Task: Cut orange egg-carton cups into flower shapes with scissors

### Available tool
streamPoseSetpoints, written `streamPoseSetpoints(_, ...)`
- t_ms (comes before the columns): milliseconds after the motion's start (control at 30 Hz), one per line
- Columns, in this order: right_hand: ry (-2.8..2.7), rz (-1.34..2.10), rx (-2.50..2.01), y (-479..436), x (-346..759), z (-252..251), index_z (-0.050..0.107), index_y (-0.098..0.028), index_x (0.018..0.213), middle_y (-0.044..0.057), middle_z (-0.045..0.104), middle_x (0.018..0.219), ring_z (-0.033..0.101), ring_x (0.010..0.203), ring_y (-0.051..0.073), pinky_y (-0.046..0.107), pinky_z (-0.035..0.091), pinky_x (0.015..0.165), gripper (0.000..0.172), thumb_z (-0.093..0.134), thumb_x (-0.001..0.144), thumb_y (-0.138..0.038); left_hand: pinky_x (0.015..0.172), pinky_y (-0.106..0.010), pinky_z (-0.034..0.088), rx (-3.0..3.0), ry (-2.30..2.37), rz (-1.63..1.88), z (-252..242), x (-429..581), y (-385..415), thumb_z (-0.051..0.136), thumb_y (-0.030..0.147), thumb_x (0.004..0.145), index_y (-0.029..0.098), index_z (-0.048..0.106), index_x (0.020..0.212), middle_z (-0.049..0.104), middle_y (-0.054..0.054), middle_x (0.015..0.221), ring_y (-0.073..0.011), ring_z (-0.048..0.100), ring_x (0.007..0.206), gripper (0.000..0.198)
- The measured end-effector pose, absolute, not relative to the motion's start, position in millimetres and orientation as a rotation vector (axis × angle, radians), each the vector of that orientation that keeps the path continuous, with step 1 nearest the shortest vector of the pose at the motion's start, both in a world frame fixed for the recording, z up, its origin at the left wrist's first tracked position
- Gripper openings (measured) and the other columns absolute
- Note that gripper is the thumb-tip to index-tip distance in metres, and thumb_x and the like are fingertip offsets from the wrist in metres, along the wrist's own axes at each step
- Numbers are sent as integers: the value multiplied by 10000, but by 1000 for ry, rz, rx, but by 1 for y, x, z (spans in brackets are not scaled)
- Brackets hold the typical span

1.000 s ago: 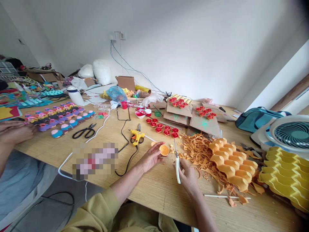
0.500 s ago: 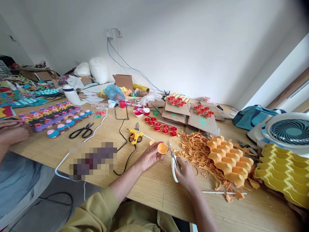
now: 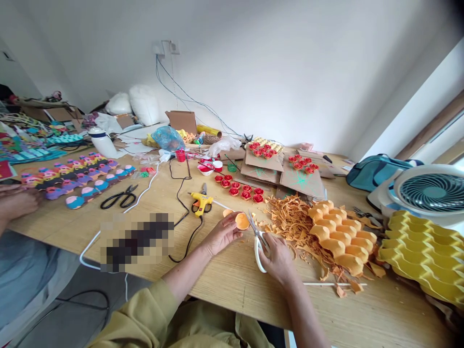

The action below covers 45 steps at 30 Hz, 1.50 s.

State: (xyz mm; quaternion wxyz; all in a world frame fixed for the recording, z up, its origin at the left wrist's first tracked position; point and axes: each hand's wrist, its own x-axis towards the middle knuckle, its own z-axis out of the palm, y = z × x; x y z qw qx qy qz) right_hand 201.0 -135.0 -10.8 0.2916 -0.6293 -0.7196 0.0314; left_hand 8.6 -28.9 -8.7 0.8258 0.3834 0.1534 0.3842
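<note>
Between the fingers of my left hand [image 3: 222, 236] is a small orange egg-carton cup [image 3: 242, 221], its hollow side facing me. My right hand [image 3: 277, 256] grips white-handled scissors [image 3: 259, 253], with the blades pointing up and left beside the cup's right edge. Another orange cup [image 3: 227, 212] lies on the table just behind my left fingers. To the right of the scissors spreads a heap of orange carton scraps [image 3: 286, 220], with an orange egg tray [image 3: 342, 237] resting against it.
A yellow glue gun [image 3: 200, 203] and black scissors [image 3: 121, 197] lie left of my hands. Red paper-pulp roses [image 3: 245, 192] stand farther back, near cardboard pieces [image 3: 302, 181]. At right are a yellow egg tray [image 3: 416, 251] and a fan [image 3: 431, 193]. Another person's hand [image 3: 18, 200] is at far left.
The scissors' blades have come slightly closer to the cup's edge, and their handles look more spread. My left hand still holds the cup. The whole view has shifted a little.
</note>
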Motion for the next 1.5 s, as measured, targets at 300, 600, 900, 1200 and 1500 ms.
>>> streamPoseSetpoints(300,-1954,-77,-1749,-137,199,-5,534,-220,862,35,639,826,581,788,208,317,347,765,96,541,866,-315,733,-231,527,860,310,777,-12,9,-31,803,271,753,224,659,1145,659,-62,1171,-161,676,918,421)
streamPoseSetpoints(600,-1979,-143,-1709,-136,197,-6,543,-225,869,26,634,820,577,774,198,313,353,766,94,528,879,-317,738,-257,531,832,246,735,-17,8,-28,798,247,758,210,611,1147,642,-77,1157,-202,689,942,434)
streamPoseSetpoints(900,-1965,-70,-1676,-137,200,-10,482,-225,764,-7,591,708,542,676,166,309,345,779,162,524,890,-317,737,-260,532,866,243,742,-17,7,-28,787,209,759,213,592,1165,629,-79,1165,-213,694,947,451)
streamPoseSetpoints(1200,-1990,-56,-1620,-135,202,-15,441,-225,731,-20,564,667,516,627,150,304,334,762,229,502,927,-326,727,-254,528,842,257,742,-15,6,-27,799,267,750,181,609,1141,653,-74,1086,-181,693,873,443)
streamPoseSetpoints(1500,-1958,-56,-1647,-138,199,-8,477,-228,793,-2,582,725,539,699,179,314,339,773,117,544,859,-298,694,-243,519,844,261,743,-15,6,-26,802,285,743,178,613,1116,667,-88,1073,-185,690,862,432)
